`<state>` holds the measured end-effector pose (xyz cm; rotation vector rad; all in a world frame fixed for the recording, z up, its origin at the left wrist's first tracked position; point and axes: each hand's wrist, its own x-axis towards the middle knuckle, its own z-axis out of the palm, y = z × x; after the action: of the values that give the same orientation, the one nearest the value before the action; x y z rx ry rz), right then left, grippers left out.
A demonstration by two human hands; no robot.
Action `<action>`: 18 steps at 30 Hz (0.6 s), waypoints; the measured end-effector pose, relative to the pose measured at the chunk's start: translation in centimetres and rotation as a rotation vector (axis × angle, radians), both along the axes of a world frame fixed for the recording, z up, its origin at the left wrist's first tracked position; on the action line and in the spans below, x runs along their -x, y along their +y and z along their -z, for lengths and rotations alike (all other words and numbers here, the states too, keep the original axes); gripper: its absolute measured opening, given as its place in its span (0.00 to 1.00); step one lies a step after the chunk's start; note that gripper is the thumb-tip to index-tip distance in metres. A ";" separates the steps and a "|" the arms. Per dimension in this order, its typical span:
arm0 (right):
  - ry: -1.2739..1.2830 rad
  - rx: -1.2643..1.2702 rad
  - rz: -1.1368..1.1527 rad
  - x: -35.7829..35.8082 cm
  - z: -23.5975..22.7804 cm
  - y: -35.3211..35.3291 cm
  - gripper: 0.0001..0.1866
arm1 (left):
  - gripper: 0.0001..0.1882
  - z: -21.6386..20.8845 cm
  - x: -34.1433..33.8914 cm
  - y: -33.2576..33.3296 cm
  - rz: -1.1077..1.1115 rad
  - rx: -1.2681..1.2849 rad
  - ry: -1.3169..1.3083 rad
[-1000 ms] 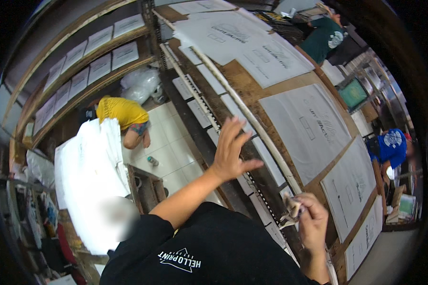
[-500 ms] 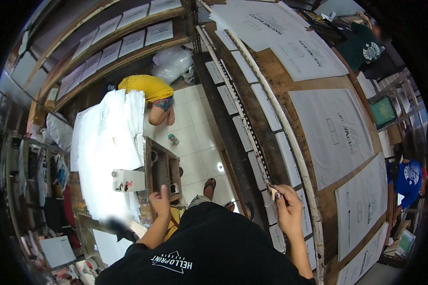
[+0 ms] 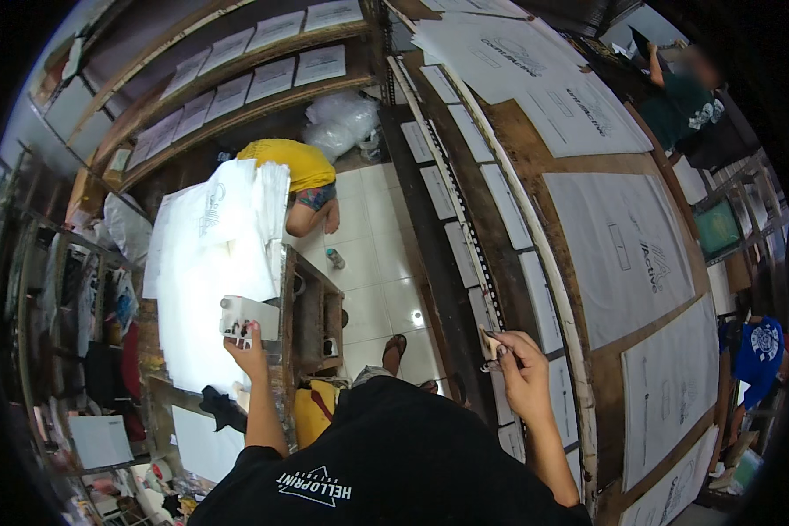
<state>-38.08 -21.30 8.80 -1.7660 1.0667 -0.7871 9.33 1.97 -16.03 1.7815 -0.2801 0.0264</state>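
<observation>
My left hand (image 3: 247, 352) is at the near end of a stack of white printed sheets (image 3: 202, 289). Its thumb and fingers close on the lower edge of a small white plastic container (image 3: 260, 314) with red and dark stains. Over the narrow rack at right, my right hand (image 3: 526, 377) pinches a small tan piece (image 3: 487, 340), its fingertips darkly stained. The piece's exact kind cannot be made out. Below that hand, white cards (image 3: 506, 399) lie in a row along the dark board.
Large printed white sheets (image 3: 618, 254) cover the brown table at right. A person in yellow (image 3: 294, 162) crouches ahead, near a small bottle (image 3: 335, 258) on the tiled floor. Two more people, in green (image 3: 675, 110) and blue (image 3: 754, 355), are at far right. Shelves (image 3: 263, 53) hold sheets.
My left hand has moved forward and left from open air onto the white container. My right hand, with the tan piece, has shifted slightly left. The view has turned a little.
</observation>
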 end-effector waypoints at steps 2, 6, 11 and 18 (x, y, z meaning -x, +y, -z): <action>0.004 -0.017 0.013 0.6 0.4 0.2 0.10 | 0.37 -1.2 0.2 -0.9 -0.011 0.104 -0.049; -0.022 -0.040 0.034 1.4 1.4 0.5 0.12 | 0.28 -3.6 0.1 -1.9 -0.015 -0.078 -0.055; -0.073 -0.064 0.021 1.1 1.9 0.7 0.12 | 0.34 -9.2 5.0 -5.4 0.178 -0.003 -0.176; -0.228 -0.086 -0.018 -1.6 1.7 -0.6 0.13 | 0.39 -16.2 13.2 -11.1 0.587 -0.177 -0.370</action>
<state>-36.47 -21.92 7.09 -1.5696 0.9176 -0.8954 -3.90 -9.12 0.21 1.7996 -1.0908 -0.0912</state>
